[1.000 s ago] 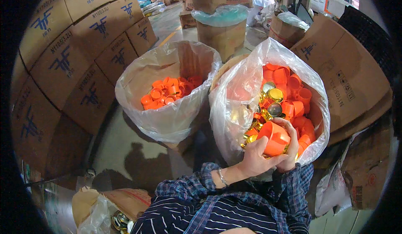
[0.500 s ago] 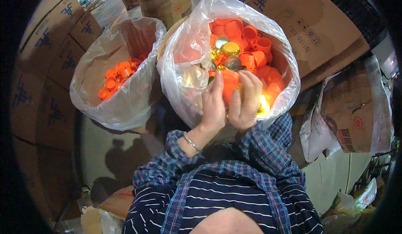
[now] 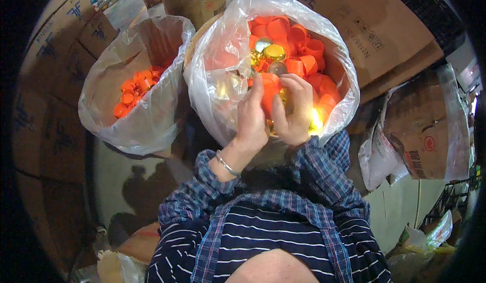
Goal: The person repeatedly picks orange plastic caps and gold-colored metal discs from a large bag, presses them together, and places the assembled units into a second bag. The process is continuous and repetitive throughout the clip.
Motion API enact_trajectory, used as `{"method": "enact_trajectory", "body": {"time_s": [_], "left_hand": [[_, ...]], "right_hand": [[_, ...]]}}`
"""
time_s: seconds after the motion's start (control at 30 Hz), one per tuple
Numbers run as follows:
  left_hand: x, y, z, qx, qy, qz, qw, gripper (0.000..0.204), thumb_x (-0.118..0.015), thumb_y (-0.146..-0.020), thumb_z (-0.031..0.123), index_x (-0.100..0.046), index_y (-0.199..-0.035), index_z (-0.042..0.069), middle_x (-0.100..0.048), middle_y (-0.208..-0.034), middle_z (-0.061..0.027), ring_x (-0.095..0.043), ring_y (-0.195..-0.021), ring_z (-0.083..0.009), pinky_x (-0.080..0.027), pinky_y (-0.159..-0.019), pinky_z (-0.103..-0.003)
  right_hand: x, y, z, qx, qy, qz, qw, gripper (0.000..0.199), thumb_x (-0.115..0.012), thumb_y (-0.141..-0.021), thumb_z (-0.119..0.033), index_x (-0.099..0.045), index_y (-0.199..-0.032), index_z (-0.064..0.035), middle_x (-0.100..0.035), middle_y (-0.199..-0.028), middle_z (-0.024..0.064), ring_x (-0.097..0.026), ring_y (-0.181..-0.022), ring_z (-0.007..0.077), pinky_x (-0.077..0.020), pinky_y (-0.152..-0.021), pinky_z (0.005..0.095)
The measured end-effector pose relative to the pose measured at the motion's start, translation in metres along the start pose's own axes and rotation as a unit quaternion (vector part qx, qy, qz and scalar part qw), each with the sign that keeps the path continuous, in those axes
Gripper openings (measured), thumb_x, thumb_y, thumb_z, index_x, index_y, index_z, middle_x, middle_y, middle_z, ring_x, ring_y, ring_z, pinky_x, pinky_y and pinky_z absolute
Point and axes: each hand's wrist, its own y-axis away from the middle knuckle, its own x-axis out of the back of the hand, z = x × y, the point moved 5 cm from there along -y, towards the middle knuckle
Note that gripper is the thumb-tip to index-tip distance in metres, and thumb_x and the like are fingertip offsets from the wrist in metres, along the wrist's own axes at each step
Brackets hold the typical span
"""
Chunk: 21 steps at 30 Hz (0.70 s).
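Both my hands work over the near part of a large bag-lined carton (image 3: pixel 217 116) filled with orange cup-shaped plastic caps (image 3: pixel 314 47). My left hand (image 3: pixel 251 115) grips one orange cap (image 3: pixel 270 91), its thumb upright along the left side and its other fingers hidden behind. From the right, my right hand (image 3: pixel 294 112) curls its thumb and fingertips against the same cap. Something gold shows between that thumb and fingers; I cannot make out its shape. Just beyond lie a shiny gold round lid (image 3: pixel 274 52) and silvery round lids (image 3: pixel 262 44) among the caps.
A second bag-lined container (image 3: pixel 96 108) on the left holds several orange caps (image 3: pixel 132 93). Large cartons (image 3: pixel 45 85) wall the left side, and another carton (image 3: pixel 385 40) stands at the back right. A white sack (image 3: pixel 377 161) hangs by an open carton (image 3: pixel 430 126) at right.
The whole view has shifted slightly, so the bags sit a little further left and up. My right fingers have drawn slightly apart from the thumb; the orange cap stays between my hands.
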Motion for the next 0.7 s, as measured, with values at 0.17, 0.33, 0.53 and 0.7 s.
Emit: {"method": "enact_trajectory", "body": {"time_s": [0.17, 0.33, 0.53, 0.7], "left_hand": [[0.005, 0.006, 0.001, -0.107, -0.039, 0.001, 0.993, 0.041, -0.054, -0.104, 0.037, -0.063, -0.116, -0.001, -0.066, -0.104, -0.0053, -0.061, -0.095, -0.0125, -0.049, -0.084, -0.027], [0.006, 0.026, 0.007, -0.318, -0.309, -0.092, 0.892, 0.032, -0.057, -0.104, 0.028, -0.065, -0.11, -0.002, -0.068, -0.093, -0.0051, -0.06, -0.084, -0.0114, -0.049, -0.075, -0.028], [-0.001, 0.035, 0.009, -0.283, -0.28, -0.101, 0.912, 0.035, -0.054, -0.105, 0.031, -0.065, -0.11, -0.002, -0.067, -0.095, -0.0039, -0.06, -0.085, -0.0108, -0.049, -0.075, -0.027], [0.004, 0.016, 0.0, -0.108, -0.145, -0.012, 0.984, 0.037, -0.054, -0.105, 0.036, -0.066, -0.109, 0.002, -0.065, -0.093, -0.001, -0.057, -0.087, -0.0072, -0.048, -0.075, -0.024]], "right_hand": [[-0.013, 0.009, 0.032, -0.207, -0.096, -0.065, 0.972, 0.041, -0.055, -0.098, -0.024, -0.056, -0.129, 0.0015, -0.06, -0.123, 0.0179, -0.056, -0.117, 0.0313, -0.0414, -0.103, 0.0404], [-0.024, 0.031, 0.041, -0.463, -0.45, 0.003, 0.764, 0.049, -0.031, -0.108, -0.039, -0.05, -0.136, -0.0025, -0.057, -0.129, 0.0107, -0.056, -0.118, 0.0207, -0.0438, -0.104, 0.0347], [-0.008, 0.019, 0.018, -0.305, -0.302, -0.018, 0.903, 0.048, -0.028, -0.109, -0.035, -0.051, -0.135, -0.0015, -0.056, -0.13, 0.0114, -0.056, -0.117, 0.0204, -0.0433, -0.103, 0.0331], [-0.004, 0.009, 0.006, -0.062, -0.049, -0.091, 0.993, 0.04, -0.055, -0.093, -0.019, -0.057, -0.128, 0.0008, -0.056, -0.127, 0.0218, -0.053, -0.116, 0.0378, -0.0381, -0.104, 0.0451]]}}
